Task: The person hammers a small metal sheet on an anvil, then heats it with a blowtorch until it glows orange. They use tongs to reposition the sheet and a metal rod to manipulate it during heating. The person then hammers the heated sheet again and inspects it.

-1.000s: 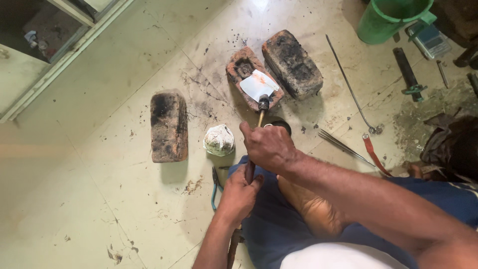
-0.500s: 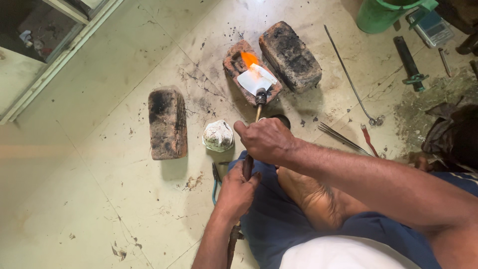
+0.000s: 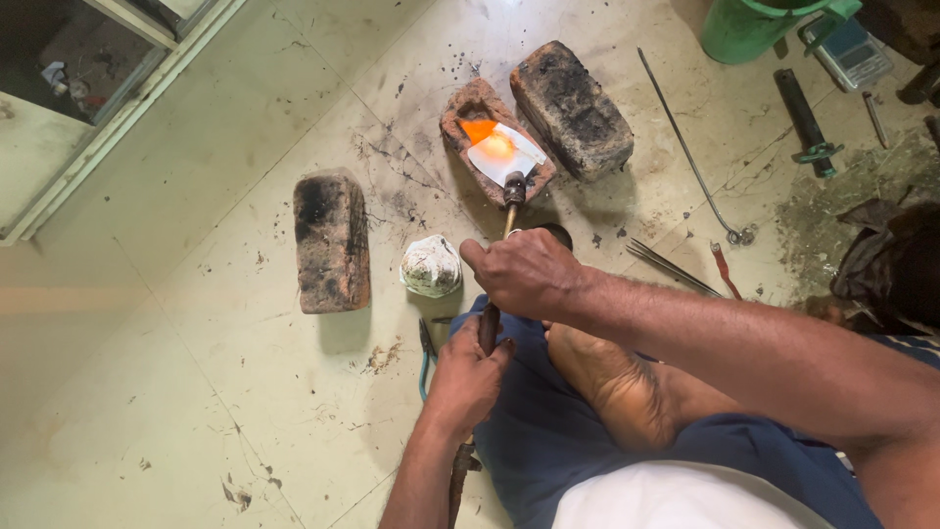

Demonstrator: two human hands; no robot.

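Orange flame [image 3: 482, 130] licked the hollowed brick [image 3: 494, 140]; our right hand [image 3: 524, 271] and left hand [image 3: 468, 377] both clamped the torch [image 3: 501, 263]. Heating, we judged; next needed steady aim.

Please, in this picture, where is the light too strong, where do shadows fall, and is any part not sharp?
Head view: the flame on the hollowed brick is blown out to white-orange; soft shadows lie below the left brick and right of the far brick; both hands, left and right, on the torch look sharp; upper-left corner is dark.

A green bucket [image 3: 749, 27], 2 blackened bricks [image 3: 331, 242] [image 3: 571, 109], a white lump [image 3: 431, 265].
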